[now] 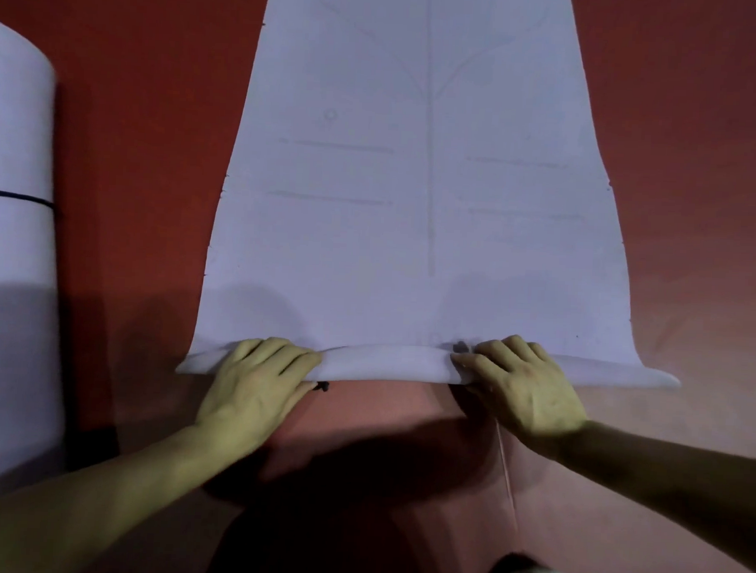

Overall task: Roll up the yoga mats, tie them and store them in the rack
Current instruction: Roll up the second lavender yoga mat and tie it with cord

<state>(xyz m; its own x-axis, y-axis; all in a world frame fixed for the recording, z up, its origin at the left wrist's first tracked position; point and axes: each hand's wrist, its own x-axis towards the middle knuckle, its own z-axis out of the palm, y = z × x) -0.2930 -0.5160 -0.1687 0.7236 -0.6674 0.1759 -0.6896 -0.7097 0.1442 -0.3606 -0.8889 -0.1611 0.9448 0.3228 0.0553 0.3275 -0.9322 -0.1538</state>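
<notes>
Left hand [260, 370] and right hand [520, 379], equally near, each grip clasping the curled near edge of the yoga mat [415, 179]; roll axis crosswise, flat length extending straight ahead.

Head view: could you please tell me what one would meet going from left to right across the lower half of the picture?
Rolled yoga mat tied with a dark cord → left hand → right hand. Both hands grip the curled near edge of the flat yoga mat.
</notes>
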